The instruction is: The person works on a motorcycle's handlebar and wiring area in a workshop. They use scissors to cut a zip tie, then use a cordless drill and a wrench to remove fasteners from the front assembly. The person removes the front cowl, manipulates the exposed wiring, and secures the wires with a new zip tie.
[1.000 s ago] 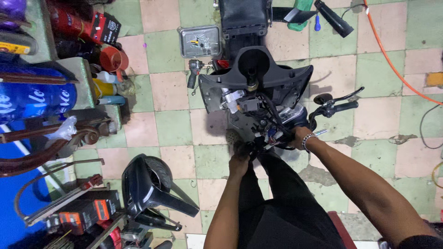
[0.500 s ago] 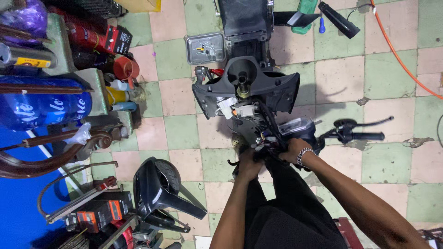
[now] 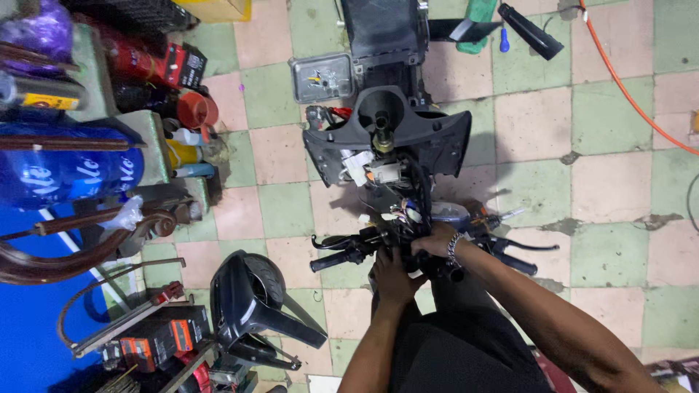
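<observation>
Over a floor of pink and green checked tiles (image 3: 611, 124), a stripped black scooter front body (image 3: 386, 138) with a round steering hole stands at the top centre. Along the left edge runs a blue surface (image 3: 29, 320), and above it lies a large blue plastic container with white lettering (image 3: 65, 175). Nearer the person, on the floor at lower left, sits a loose black plastic headlight cowl (image 3: 251, 306).

Just below the scooter body is the black handlebar assembly with rubber end grips and brake levers (image 3: 342, 255), a tangle of wires and white connectors at its middle. Both hands are on that middle part. The left hand (image 3: 393, 273) is curled round the bar from below, its grip pressed onto the bar. The right hand (image 3: 437, 240), a metal bracelet at its wrist, lies over the wiring; whether its grip pinches anything I cannot tell.

At far left a red canister with a black label (image 3: 145, 62) lies beside a red round cap (image 3: 196, 109). Left of the scooter body rests a square grey instrument housing (image 3: 320, 76). An orange cable (image 3: 626, 87) curves across the tiles at upper right, and low on the left sit small orange-and-black boxes (image 3: 156, 338).
</observation>
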